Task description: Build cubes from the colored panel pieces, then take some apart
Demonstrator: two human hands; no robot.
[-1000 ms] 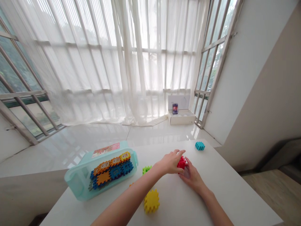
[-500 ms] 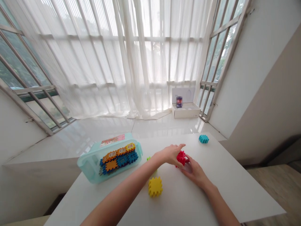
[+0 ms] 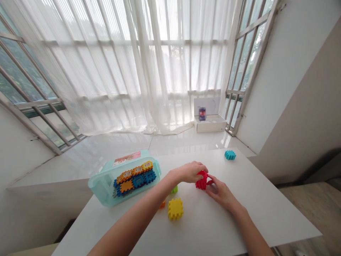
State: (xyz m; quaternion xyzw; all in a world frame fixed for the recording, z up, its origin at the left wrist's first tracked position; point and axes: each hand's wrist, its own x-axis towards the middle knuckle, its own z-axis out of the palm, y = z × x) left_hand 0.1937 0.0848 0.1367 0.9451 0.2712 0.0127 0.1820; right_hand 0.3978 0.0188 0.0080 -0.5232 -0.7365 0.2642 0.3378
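The red interlocking block (image 3: 201, 180) is a small, chunky, bright red plastic piece with square teeth notched along its edges; the hands cover part of it, so its full shape and the number of panels in it cannot be told. It sits between the two hands over the white table (image 3: 210, 227), right of the middle, and whether its underside touches the tabletop is hard to tell. The left hand (image 3: 192, 171) comes across from the left and bends over the block's upper left side, its fingers curled down and closed on it. The right hand (image 3: 218, 192) meets the block from the right: index finger at its upper right edge, thumb lower down near the bottom right corner, the two gripping that side with the block's toothed front showing between the hands. Nearer the wearer, to the left of the red block and apart from it, lies a yellow toothed block (image 3: 176, 209) with a flat square face. A green piece (image 3: 174, 190) and an orange piece (image 3: 162, 204) show partly from behind the left forearm. A turquoise toothed block (image 3: 230, 155) lies by itself near the far right corner of the table.
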